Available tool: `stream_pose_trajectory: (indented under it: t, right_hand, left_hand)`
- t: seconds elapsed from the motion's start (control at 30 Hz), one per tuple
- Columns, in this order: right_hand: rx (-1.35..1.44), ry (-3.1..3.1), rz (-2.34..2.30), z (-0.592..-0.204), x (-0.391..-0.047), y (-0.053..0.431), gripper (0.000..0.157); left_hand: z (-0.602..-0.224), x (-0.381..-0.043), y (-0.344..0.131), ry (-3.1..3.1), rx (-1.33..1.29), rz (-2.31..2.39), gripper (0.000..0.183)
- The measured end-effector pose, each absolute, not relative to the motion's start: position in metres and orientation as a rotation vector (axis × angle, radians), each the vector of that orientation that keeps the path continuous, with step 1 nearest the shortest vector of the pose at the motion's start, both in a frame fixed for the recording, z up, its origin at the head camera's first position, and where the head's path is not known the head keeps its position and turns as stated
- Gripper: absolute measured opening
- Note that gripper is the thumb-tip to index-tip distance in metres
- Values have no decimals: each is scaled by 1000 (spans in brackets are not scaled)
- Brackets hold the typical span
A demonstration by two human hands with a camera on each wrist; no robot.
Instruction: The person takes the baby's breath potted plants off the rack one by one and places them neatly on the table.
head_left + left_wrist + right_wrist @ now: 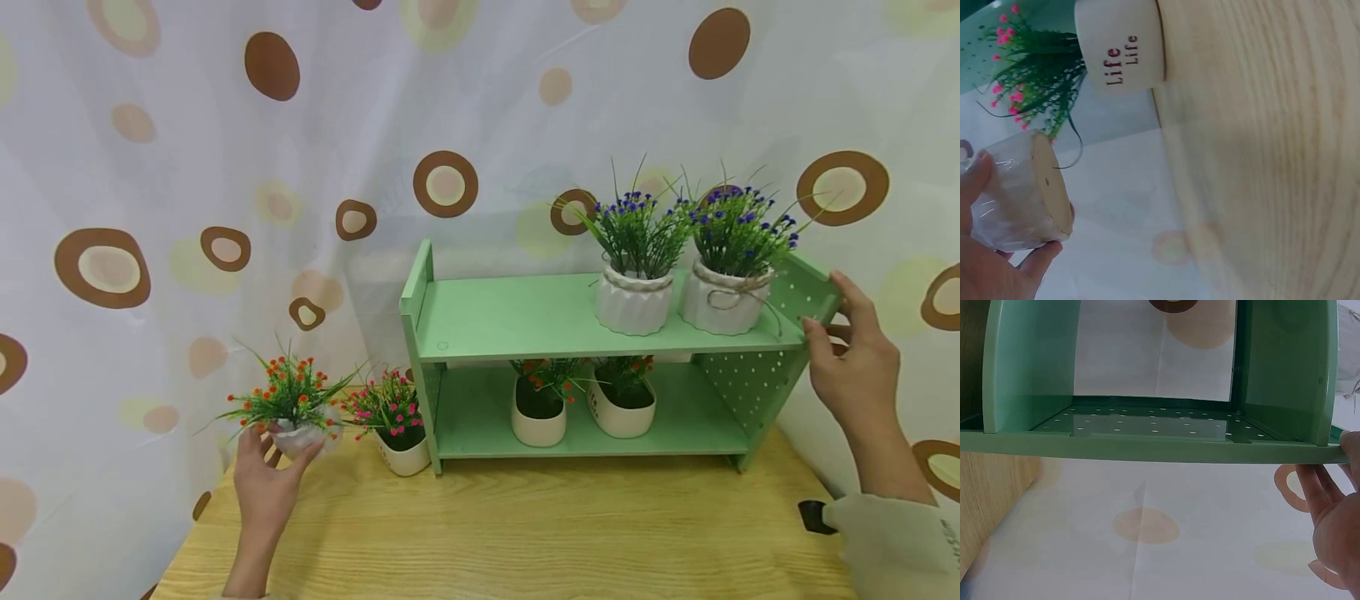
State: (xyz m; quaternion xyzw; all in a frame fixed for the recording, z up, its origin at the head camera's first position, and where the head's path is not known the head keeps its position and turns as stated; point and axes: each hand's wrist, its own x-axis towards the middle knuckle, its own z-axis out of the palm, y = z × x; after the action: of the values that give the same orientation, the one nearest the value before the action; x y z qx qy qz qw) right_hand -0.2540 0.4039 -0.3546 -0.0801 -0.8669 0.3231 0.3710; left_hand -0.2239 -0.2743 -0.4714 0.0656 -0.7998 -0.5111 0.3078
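Note:
At the left, my left hand (pixel 267 492) grips a potted plant with orange flowers (pixel 288 393) by its pot. In the left wrist view that pot (pixel 1013 190) is pale, wrapped in shiny clear plastic, tilted and off the table, its flat base showing. My right hand (pixel 862 367) holds the upper right end of a green two-tier shelf (pixel 517 315), thumb on the front side and fingers over the panel. The perforated side panel (pixel 1166 449) fills much of the right wrist view.
Two white ribbed pots (pixel 635 304) with purple flowers stand at the top tier's right. Two cream pots (pixel 538 425) with orange-red flowers are on the lower tier. Left of the shelf, a pink-flowered pot (pixel 405 457) sits on the wooden table (pixel 525 533). A spotted curtain (pixel 495 100) hangs behind.

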Motion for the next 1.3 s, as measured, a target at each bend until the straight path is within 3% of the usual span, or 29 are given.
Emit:
stream_pose_trajectory:
  t: [1.3]
  right_hand:
    - [-113,-2181,877,-356,-255,408,62]
  left_hand:
    - [-506,-252,-304,-2526,200,-1485,62]
